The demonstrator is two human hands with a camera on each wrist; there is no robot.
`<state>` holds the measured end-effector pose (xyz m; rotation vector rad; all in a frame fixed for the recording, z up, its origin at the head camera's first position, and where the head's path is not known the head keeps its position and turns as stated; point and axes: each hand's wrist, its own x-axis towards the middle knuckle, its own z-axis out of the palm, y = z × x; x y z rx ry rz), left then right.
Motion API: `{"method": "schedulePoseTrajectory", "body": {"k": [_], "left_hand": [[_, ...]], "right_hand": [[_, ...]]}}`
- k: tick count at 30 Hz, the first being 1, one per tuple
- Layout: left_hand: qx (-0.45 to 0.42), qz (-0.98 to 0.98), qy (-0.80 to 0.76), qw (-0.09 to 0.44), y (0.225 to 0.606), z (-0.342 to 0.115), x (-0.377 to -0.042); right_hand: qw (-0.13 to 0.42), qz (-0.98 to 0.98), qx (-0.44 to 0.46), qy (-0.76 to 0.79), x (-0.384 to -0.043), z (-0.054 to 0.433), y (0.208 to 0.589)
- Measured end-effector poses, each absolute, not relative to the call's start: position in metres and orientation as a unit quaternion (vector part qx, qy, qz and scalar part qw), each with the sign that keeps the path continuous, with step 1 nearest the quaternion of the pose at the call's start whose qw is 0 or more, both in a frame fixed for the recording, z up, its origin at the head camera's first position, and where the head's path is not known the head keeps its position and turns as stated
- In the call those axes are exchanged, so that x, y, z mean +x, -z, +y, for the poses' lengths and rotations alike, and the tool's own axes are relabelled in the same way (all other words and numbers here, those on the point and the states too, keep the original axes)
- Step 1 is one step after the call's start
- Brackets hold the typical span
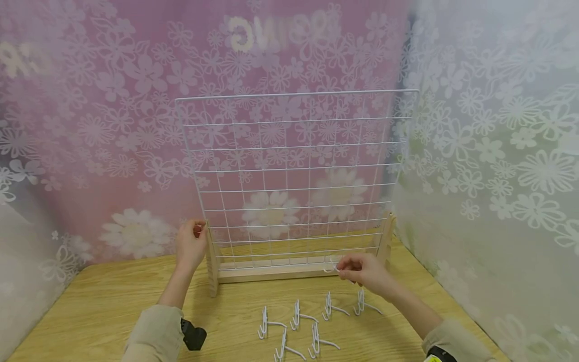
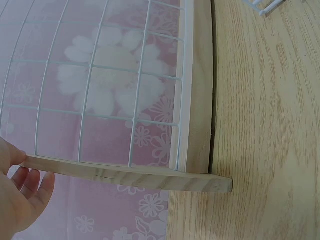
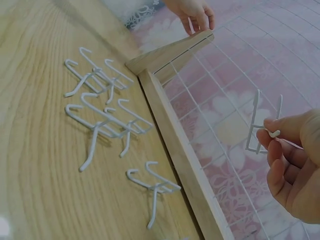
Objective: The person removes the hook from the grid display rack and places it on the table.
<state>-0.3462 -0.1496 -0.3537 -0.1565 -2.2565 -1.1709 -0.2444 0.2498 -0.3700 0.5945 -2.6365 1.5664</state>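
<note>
A white wire grid panel (image 1: 298, 94) stands upright in a pale wooden stand (image 1: 276, 275). At the stand's left side post (image 2: 135, 176), my left hand (image 1: 190, 245) holds the upper end, thumb on one edge and fingertips against the other. Between thumb and fingers, my right hand (image 1: 368, 275) pinches a white wire hook (image 3: 252, 137) by its prong. That hook is in front of the grid's lower right, apart from the tabletop; whether it touches the wires I cannot tell. Several matching hooks (image 1: 316, 342) lie on the table before the stand.
The wood-grain table (image 1: 108, 281) carries the stand and the loose hooks. A pink curtain with white flowers (image 1: 135, 151) hangs behind the grid, and a pale flowered curtain (image 1: 497, 151) closes off the right side. The right side post (image 1: 385, 241) rises behind my right hand.
</note>
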Motion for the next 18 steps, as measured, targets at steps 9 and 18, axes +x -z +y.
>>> {"method": "schedulePoseTrajectory", "body": {"k": [9, 18], "left_hand": [[-0.061, -0.846, 0.44, 0.295, 0.354, -0.149, -0.345], [-0.058, -0.848, 0.438, 0.293, 0.351, -0.149, -0.344]], "right_hand": [[-0.003, -0.841, 0.23, -0.49, -0.235, 0.26, 0.384], [-0.057, -0.834, 0.241, -0.493, -0.227, 0.269, 0.402]]}}
